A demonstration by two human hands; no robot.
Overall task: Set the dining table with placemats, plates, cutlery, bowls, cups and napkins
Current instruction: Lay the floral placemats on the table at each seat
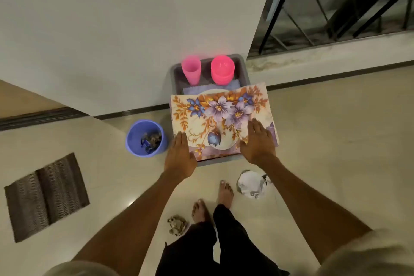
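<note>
The floor (336, 141) of pale tiles lies under both hands, and the person stands on it with bare feet. A white wall (112, 29) rises beyond the hands, and a dark metal railing (336, 6) is far ahead of the right hand, to its right side.

A grey ribbed doormat (44, 197) lies on the floor well apart from the left hand, on its left side.

A grey tray (174, 74) stands on the floor against the wall, directly in front of the hands. A floral placemat (224, 114) lies on top of it and covers its near part. The left hand (180, 159) rests flat on the near left corner of the placemat, with straight fingers that hold nothing. The right hand (257, 143) lies flat on the near right part of the placemat, fingers also straight and relaxed.

Beyond the fingertips, at the far end of the tray, stand a stack of pink cups (191, 69) and a stack of pink bowls (222, 69). Just under the far edge of the placemat, a pale plate (212, 92) and a pale blue napkin (192, 91) show a little.

A blue bin (145, 136) with some rubbish inside stands just beside the left hand, on its left. A crumpled white paper (251, 184) lies on the floor behind the right hand, near the right foot. A smaller crumpled brown paper (177, 224) lies behind the left hand, near the left foot.
</note>
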